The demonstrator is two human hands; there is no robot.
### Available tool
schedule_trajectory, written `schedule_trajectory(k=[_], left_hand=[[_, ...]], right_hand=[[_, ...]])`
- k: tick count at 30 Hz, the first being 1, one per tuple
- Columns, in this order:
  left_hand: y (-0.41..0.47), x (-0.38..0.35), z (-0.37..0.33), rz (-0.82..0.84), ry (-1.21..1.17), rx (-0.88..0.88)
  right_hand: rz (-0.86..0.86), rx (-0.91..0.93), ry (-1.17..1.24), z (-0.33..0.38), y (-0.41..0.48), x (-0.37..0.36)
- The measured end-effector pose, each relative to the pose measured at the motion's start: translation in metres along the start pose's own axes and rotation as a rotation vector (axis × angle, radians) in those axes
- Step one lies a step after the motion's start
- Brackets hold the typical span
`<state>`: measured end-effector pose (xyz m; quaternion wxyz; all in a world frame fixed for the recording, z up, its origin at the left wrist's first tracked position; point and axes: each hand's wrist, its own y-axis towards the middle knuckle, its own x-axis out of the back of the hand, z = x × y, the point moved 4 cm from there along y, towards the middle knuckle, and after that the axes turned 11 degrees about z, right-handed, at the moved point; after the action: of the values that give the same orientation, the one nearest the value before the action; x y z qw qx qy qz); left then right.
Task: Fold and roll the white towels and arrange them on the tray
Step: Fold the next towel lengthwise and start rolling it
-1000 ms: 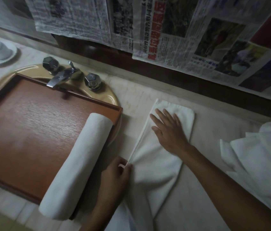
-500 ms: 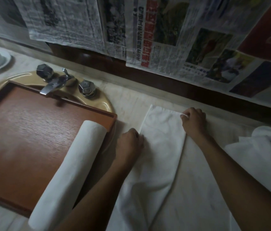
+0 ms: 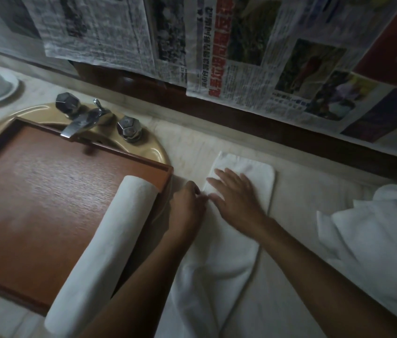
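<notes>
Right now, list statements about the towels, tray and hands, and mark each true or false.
1. One rolled towel lies on the tray. True.
2. The right hand is clenched in a fist. False: it rests flat on the folded towel.
3. The tray sits over the sink. True.
4. The loose towel pile lies left of the tray. False: it lies far right on the counter.

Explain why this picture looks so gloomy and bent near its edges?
Head view: low light throughout, with the folded towel and rolled towel brightest; head view, the wide lens slightly bows the dark wall rail and stretches the tray toward the corner; head view, the left hand and right hand look a little soft.
</notes>
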<state>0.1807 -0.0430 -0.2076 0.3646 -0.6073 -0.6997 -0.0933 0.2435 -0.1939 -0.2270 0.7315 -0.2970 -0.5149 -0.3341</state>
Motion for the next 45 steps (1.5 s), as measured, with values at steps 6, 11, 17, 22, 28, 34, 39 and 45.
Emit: schedule_trajectory(k=[6, 11, 17, 22, 28, 34, 39, 45], left_hand=[[-0.095, 0.007, 0.042, 0.099, -0.074, 0.073], [-0.165, 0.009, 0.083, 0.119, -0.307, 0.314], [-0.172, 0.003, 0.093, 0.092, -0.324, 0.351], [-0.170, 0.000, 0.096, 0.092, -0.369, 0.350], [-0.168, 0.006, 0.098, 0.154, -0.408, 0.374], [-0.190, 0.019, 0.069, 0.619, -1.119, 0.564], [-0.214, 0.031, 0.080, 0.652, -0.907, 0.529], [-0.212, 0.034, 0.104, 0.249, -0.129, 0.314]], right_hand=[[0.016, -0.009, -0.081, -0.008, 0.002, -0.010], [0.035, -0.008, -0.087, -0.008, 0.001, -0.010], [0.027, 0.005, -0.114, -0.008, 0.003, -0.012], [-0.189, 0.010, 0.016, 0.015, -0.027, 0.000], [-0.091, 0.162, 0.087, 0.042, -0.070, -0.032], [-0.044, 0.166, 0.068, 0.036, -0.070, -0.030], [-0.040, 0.168, 0.023, 0.036, -0.070, -0.028], [-0.055, 0.176, 0.037, 0.035, -0.071, -0.028]])
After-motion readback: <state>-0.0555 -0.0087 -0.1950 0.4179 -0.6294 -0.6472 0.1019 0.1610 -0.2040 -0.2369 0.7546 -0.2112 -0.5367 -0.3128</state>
